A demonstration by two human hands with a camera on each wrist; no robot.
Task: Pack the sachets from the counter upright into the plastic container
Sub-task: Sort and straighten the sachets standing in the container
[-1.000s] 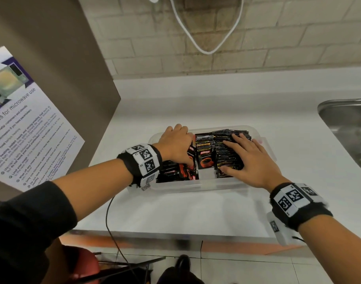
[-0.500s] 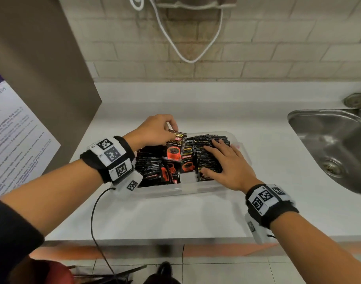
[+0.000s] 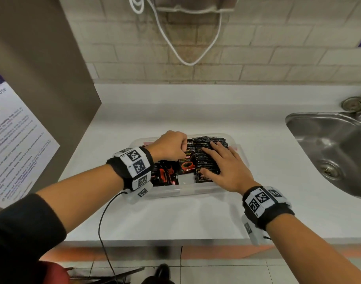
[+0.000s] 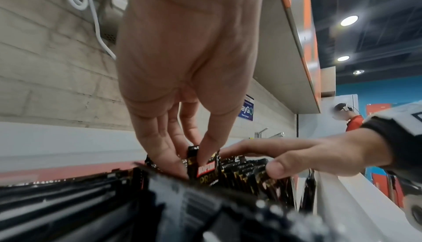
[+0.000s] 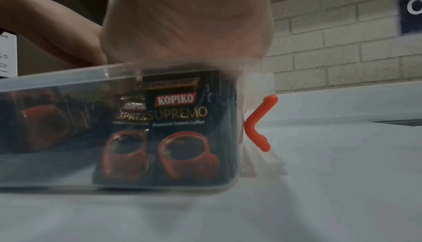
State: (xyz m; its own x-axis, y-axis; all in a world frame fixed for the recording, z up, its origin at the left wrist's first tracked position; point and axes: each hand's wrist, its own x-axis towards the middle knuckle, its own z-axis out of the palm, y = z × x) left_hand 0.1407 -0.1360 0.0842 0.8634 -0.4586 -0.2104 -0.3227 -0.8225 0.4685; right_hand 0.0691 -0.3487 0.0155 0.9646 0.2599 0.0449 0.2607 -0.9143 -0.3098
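The plastic container (image 3: 181,191) sat on the white surface (image 3: 196,218), near its front edge and to the left of a steel sink (image 3: 329,148). It was a shallow, clear rectangular tub with rounded corners; from the right wrist view an orange clip (image 5: 258,123) stuck out from its right end wall.

The sachets (image 3: 204,158) inside were black and glossy, with a red "KOPIKO" label, gold "SUPREMO" lettering and a picture of a red cup of coffee. On the right side of the tub they stood upright in a tight row, their crimped top edges showing as thin black and gold lines. On the left side several sachets lay tilted or flat, their red cups facing up. Through the clear front wall two upright sachets showed their full printed faces side by side.

The left hand (image 3: 171,146) hung over the middle of the tub with its fingers pointing down. Thumb and fingers pinched the top edge of one sachet (image 4: 204,164), which stood upright among the others, just beside the packed row.

The right hand (image 3: 224,169) lay flat and spread on top of the upright row, fingers straight and pressing on the sachet tops, the thumb (image 4: 278,170) resting at the near end of the row. It gripped nothing.

A white cable (image 3: 175,48) looped down the brick wall behind the surface.
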